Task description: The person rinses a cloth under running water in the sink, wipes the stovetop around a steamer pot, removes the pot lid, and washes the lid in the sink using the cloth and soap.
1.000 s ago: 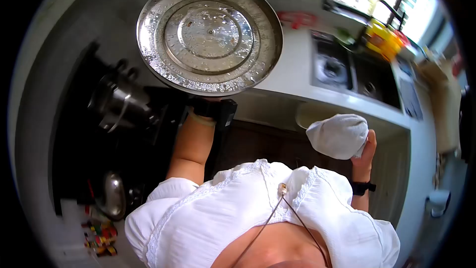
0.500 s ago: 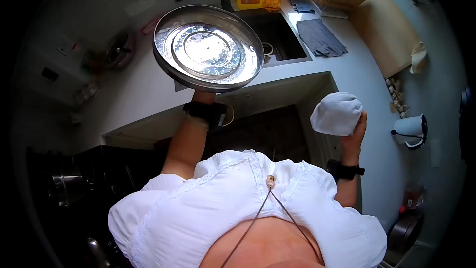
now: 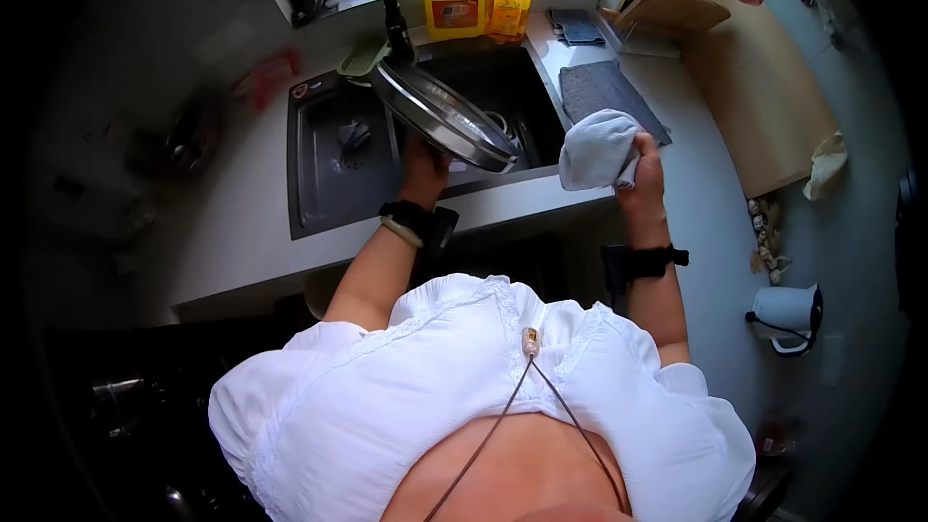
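My left hand [image 3: 423,172] is closed beneath a round, shiny metal pot lid [image 3: 447,116]. Steeply tilted, the lid hangs over the dark sink [image 3: 333,203], with its edge towards me; the grip under it is mostly hidden. A bunched pale cloth [image 3: 597,150] is in my right hand [image 3: 645,176], which is closed around it above the counter's front edge, to the right of the lid. The cloth and lid are apart.
A black faucet [image 3: 390,10] rises behind the lid. Yellow jug [image 3: 454,5] and orange pump bottle [image 3: 509,2] stand by the window. A grey cloth [image 3: 609,97] lies right of the sink. Further right are a wooden board [image 3: 764,87], garlic [image 3: 764,242] and a white kettle [image 3: 785,314].
The lid has turned from facing me to a steep tilt and lowered over the sink. My right hand has moved forward and left with the cloth. The view has shifted, showing more sink.
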`<state>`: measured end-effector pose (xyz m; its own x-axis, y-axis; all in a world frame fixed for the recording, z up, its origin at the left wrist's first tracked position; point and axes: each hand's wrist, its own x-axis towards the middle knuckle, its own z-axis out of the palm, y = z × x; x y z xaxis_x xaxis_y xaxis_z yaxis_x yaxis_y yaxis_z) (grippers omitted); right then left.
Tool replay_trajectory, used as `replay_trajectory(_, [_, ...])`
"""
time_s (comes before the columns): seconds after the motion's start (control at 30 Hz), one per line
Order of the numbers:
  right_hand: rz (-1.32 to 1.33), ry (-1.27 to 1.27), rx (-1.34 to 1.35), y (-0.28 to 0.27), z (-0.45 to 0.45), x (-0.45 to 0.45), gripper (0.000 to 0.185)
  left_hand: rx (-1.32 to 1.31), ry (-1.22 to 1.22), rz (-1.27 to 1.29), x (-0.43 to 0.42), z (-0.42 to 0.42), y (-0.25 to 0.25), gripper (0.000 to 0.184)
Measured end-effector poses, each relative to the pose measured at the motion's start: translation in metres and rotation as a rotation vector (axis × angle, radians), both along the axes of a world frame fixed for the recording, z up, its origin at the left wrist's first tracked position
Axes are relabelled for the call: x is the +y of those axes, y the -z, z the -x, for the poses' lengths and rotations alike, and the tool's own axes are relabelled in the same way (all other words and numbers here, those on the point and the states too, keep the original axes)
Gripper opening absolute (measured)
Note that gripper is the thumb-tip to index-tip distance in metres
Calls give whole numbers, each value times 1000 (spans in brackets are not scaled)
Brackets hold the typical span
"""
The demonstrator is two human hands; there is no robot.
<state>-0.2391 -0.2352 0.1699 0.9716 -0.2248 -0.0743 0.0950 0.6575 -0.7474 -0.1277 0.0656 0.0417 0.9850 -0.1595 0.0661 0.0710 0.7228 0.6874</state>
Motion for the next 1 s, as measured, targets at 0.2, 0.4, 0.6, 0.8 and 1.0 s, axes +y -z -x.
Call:
replay_trajectory(0.2, [218,-40,70,2,-60,-5,44,351,-94,-116,-31,-23,-17,20])
replay_trajectory(0.4, [281,-242,125,27,-129,-34,44,618,-266,-237,-48,-48,-8,23])
replay_trajectory(0.6, [39,-348,215,37,-145,-118,30,257,-341,-1117,-22,-74,51,34])
replay_trajectory(0.8, [-51,-54,400,80,-66,-266,32,217,-296,-1315,-45,-67,-6,27])
replay_trajectory(1.0, [202,284,669,192,-17,-341,31,-491,-290,-1889,-40,-82,21,18])
